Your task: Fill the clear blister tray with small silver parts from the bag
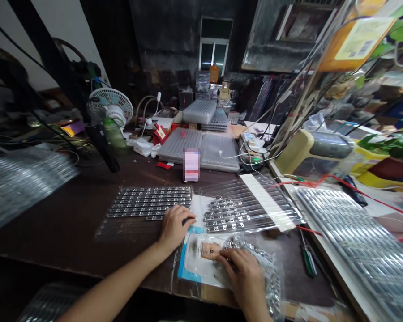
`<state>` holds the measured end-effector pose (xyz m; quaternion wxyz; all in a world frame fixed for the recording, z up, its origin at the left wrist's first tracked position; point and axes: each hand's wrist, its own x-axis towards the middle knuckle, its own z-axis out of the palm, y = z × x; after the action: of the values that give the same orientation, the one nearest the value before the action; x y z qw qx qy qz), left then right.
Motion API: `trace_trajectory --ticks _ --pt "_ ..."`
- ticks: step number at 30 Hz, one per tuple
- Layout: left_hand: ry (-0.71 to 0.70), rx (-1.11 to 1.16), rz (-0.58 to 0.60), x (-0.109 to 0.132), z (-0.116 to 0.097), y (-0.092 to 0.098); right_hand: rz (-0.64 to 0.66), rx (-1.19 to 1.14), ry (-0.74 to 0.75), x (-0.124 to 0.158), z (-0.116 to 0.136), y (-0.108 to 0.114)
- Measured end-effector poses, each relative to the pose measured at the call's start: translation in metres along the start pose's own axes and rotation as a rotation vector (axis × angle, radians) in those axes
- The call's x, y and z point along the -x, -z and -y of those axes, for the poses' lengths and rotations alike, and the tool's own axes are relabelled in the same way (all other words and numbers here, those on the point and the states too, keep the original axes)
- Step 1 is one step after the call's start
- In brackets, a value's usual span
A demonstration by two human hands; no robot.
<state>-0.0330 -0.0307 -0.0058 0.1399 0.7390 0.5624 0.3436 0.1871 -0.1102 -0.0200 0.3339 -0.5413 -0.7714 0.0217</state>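
Note:
My left hand (176, 226) is closed in a pinch at the right edge of a clear ribbed tray (104, 226) lined with rows of small black-and-silver parts (151, 201). What sits between its fingers, a dark bit, is too small to name. My right hand (245, 268) pinches at the right edge of a small orange-brown block (206, 251) with a dark spot on top; anything in the fingertips is hidden. The block rests on a white-and-blue sheet (190, 273). Beside and partly under my right hand lies a clear bag of small shiny metal parts (272, 286).
Another clear tray (235, 188), partly filled with similar parts, has a white strip (267, 201) across it. A phone (191, 165) stands behind. Stacked trays (220, 152), a fan (110, 105), a green-handled screwdriver (309, 259) and more trays (362, 237) surround the work area.

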Motion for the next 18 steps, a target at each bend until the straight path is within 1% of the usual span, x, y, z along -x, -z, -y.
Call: trace_trajectory --ticks 2,5,7,8,10,12,15,18 --pt "0.005 -0.124 -0.048 -0.001 0.021 0.012 0.026 0.025 -0.012 -0.003 0.004 -0.008" --pt "0.016 -0.219 -0.087 0.008 0.044 0.027 0.022 0.033 -0.024 -0.007 0.01 -0.017" --pt "0.028 -0.247 -0.116 0.013 0.05 0.033 0.009 0.031 -0.032 -0.008 0.013 -0.021" --pt "0.029 -0.249 -0.127 0.013 0.049 0.035 0.002 0.031 -0.034 -0.008 0.015 -0.022" --pt "0.007 -0.22 -0.117 0.007 0.041 0.034 -0.005 0.029 -0.026 -0.009 0.016 -0.023" --pt "-0.042 -0.153 -0.049 -0.006 0.025 0.025 -0.006 0.023 -0.017 -0.009 0.016 -0.023" --pt "-0.075 -0.019 0.09 -0.032 -0.001 0.001 -0.005 0.003 -0.021 -0.007 0.015 -0.021" --pt "-0.032 0.079 0.162 -0.051 -0.019 -0.022 -0.019 0.005 -0.025 -0.006 0.014 -0.02"
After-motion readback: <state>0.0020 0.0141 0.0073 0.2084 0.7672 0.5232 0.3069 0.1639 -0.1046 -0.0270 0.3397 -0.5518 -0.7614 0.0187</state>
